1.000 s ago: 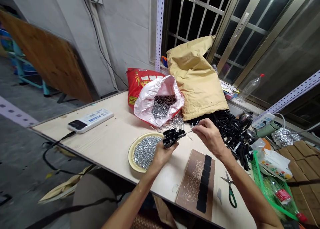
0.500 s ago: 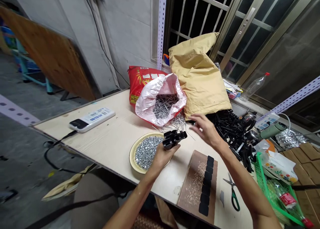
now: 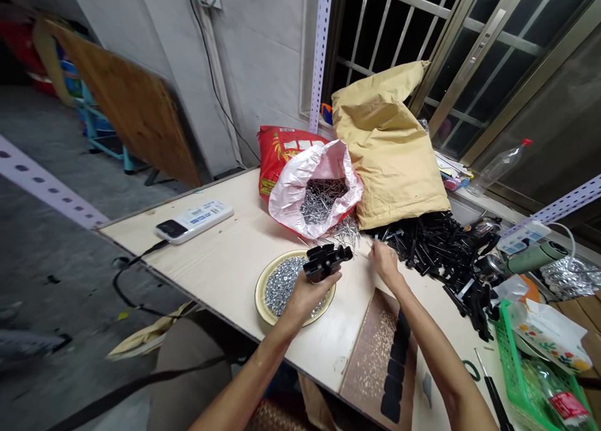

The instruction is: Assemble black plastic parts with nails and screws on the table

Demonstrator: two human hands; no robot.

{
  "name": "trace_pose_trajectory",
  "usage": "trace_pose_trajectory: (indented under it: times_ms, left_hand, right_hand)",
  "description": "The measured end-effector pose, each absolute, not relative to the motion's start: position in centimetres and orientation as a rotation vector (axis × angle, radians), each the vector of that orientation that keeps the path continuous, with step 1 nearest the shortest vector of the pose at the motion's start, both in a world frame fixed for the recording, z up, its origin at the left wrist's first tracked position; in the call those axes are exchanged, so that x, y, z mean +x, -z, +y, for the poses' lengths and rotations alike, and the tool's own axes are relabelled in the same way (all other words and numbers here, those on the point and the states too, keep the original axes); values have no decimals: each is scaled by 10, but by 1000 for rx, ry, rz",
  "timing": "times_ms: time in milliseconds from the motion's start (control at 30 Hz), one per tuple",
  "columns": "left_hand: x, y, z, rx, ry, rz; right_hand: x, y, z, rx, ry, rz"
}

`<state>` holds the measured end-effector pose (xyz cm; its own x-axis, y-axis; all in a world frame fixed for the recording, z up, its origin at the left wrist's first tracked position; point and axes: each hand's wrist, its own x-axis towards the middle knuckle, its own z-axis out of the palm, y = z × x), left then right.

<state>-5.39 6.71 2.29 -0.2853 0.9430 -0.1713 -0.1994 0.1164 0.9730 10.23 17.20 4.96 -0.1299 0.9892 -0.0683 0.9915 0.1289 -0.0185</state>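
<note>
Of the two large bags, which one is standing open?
The red bag, left of the tan bag: it gapes wide, showing metal pins inside, while the other shows no opening.

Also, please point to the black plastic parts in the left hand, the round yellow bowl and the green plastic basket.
Black plastic parts (image 3: 323, 265): head view, on their middle.
Round yellow bowl (image 3: 260, 288): head view, on its left rim.
Green plastic basket (image 3: 506, 344): head view, on its left wall.
</note>
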Motion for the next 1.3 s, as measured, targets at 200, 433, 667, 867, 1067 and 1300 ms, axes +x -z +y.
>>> trace_pose_trajectory:
  times_ms: [200, 433, 667, 867, 1067, 1300]
  left_hand:
    - [-48, -20, 68, 1003, -1347, 1465]
    - [-44, -28, 65, 1182, -1368, 1517]
    - [-46, -30, 64, 1199, -1340, 1551]
    - [-46, -22, 68, 1230, -1344, 1546]
    - [-53, -27, 67, 1209, -1343, 1603]
    - [-63, -26, 64, 1253, -1437, 1667]
  right_hand:
    - [93, -106, 136, 1855, 1260, 3293]
    - [63, -117, 100, 1615, 1521, 3476]
    - [67, -112, 103, 1633, 1391, 3596]
    - [64, -94, 105, 1496, 1051, 3603]
    - [73, -98, 124, 1498, 877, 3552]
    - [94, -49, 173, 2251, 543, 2595]
